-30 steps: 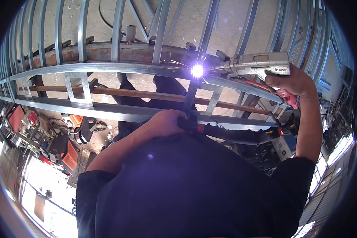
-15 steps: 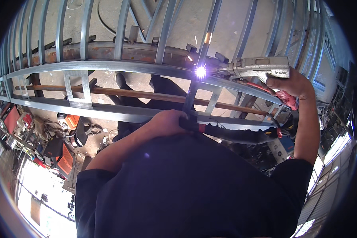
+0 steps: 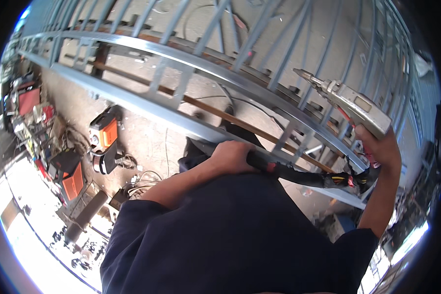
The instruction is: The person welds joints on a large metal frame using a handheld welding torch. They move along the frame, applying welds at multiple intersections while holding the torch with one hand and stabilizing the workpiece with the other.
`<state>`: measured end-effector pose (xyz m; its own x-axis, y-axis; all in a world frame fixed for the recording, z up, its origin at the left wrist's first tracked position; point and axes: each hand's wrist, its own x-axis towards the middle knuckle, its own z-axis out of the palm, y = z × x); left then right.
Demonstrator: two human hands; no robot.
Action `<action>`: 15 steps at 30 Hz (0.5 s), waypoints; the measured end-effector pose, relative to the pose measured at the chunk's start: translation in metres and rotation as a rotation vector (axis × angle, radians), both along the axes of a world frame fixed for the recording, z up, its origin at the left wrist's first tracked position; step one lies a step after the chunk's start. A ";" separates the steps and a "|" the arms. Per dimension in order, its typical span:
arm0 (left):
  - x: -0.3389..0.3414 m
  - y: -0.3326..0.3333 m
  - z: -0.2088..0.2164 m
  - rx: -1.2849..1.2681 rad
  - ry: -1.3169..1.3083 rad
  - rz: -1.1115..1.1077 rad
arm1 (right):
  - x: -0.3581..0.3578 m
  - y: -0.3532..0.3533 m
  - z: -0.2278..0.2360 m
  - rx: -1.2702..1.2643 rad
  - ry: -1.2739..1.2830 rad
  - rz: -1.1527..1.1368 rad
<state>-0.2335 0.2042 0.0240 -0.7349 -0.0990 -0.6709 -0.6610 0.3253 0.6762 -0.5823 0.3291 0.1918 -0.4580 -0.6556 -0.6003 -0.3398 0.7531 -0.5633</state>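
My right hand (image 3: 379,147) is wrapped round the rear of a silver handheld welding gun (image 3: 360,109). The gun's narrow nozzle points to the upper left, above the bars of a metal railing frame (image 3: 230,77), and no arc glows at its tip. My left hand (image 3: 233,157) is closed round a thick black-sheathed cable (image 3: 304,175), close to the frame's near rail (image 3: 147,112). That cable runs right from my left hand, past red and yellow bands, toward the area below my right hand. My left fingertips are partly hidden.
Parallel metal bars stretch away at the top. A brown rusty bar (image 3: 220,111) lies under the frame. On the floor to the left stand an orange-and-black machine (image 3: 106,131), an orange panel (image 3: 72,186) and coiled cables (image 3: 144,183).
The bright arc and sparks have gone out. My right hand has drawn the welding gun right and off the joint, tilting its nozzle upward. The view has turned; my left hand still holds the cable.
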 end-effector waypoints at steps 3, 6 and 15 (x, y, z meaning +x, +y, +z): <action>0.062 -0.018 -0.001 -0.192 0.078 0.081 | 0.060 -0.056 -0.007 -0.082 -0.032 0.145; 0.128 -0.025 -0.024 -0.326 0.154 0.157 | 0.126 -0.100 -0.021 -0.218 -0.040 0.287; 0.235 -0.018 -0.120 -0.345 0.108 0.056 | 0.269 -0.163 -0.087 -0.286 0.410 0.673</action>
